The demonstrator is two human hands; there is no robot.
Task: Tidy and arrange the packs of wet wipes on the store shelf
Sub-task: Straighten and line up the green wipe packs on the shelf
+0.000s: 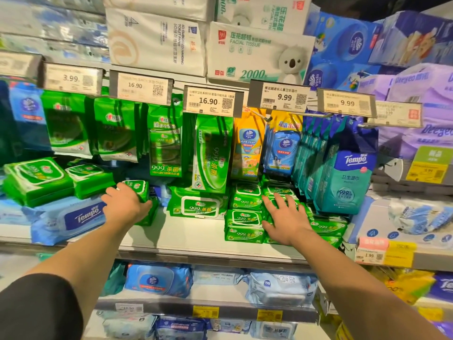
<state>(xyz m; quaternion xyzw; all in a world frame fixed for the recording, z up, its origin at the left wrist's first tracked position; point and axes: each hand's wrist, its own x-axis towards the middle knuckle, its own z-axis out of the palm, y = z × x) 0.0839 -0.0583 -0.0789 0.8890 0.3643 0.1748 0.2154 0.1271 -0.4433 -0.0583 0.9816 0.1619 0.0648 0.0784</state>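
My left hand (125, 204) grips a small green wipes pack (137, 188) that tops a short stack at the middle left of the white shelf (186, 234). My right hand (284, 217) lies flat with spread fingers on a pile of small green packs (326, 225) at the right. Beside it stands a neat stack of three green packs (244, 214). A larger green pack (198, 204) lies between the two hands. At the far left, green packs (36, 177) rest on a blue Tempo pack (71, 218).
Hanging green, yellow and blue wipes packs (213, 150) and teal Tempo packs (343, 177) dangle from hooks under the price tags (210, 100). Tissue bales (255, 50) fill the top shelf. Blue packs (159, 279) lie on the lower shelves.
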